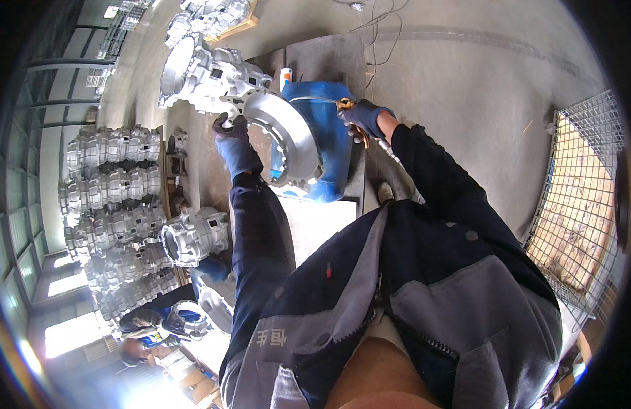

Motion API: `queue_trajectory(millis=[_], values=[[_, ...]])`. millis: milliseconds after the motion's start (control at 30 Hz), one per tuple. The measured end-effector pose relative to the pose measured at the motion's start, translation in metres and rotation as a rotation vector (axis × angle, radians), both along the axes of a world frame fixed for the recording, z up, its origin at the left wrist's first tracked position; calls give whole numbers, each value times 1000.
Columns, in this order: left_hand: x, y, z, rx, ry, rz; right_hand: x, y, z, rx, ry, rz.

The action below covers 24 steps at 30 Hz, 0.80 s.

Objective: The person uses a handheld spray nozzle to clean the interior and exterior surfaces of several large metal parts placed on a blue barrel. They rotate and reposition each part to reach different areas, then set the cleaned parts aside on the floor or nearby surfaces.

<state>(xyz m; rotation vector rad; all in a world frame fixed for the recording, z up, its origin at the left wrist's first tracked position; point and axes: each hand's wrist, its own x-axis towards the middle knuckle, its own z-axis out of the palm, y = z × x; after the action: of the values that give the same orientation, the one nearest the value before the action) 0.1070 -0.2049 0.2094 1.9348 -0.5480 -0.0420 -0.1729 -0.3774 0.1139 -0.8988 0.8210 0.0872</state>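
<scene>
In dark blue work gloves, both hands reach out over a work table. My left hand (236, 144) is closed on the rim of a silver, ring-shaped metal housing (296, 129), which rests tilted on a blue plastic drum (336, 160). Fingers of my right hand (364, 118) wrap round an air blow gun (344, 104) with a yellowish body. Its thin curved nozzle points left toward the housing's upper edge, and whether it touches the metal I cannot tell. A hose fitting (387, 150) hangs below that hand.
Beyond my left hand lies a large silver casting (210, 75). A white and orange can (286, 76) stands behind the drum. Rows of castings (118, 184) fill the left side, where a person (148, 320) bends over. A wire mesh cage (574, 198) stands at right; a cable (377, 34) lies on the floor.
</scene>
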Motion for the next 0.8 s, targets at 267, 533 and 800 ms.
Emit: queue_trajectory(millis=[267, 533, 800], values=[[18, 2, -18, -43, -58, 5, -46, 1, 2, -190, 97, 273], [14, 1, -12, -51, -7, 11, -33, 11, 24, -339, -10, 88], [25, -2, -24, -63, -149, 13, -24, 6, 11, -352, 6, 2]])
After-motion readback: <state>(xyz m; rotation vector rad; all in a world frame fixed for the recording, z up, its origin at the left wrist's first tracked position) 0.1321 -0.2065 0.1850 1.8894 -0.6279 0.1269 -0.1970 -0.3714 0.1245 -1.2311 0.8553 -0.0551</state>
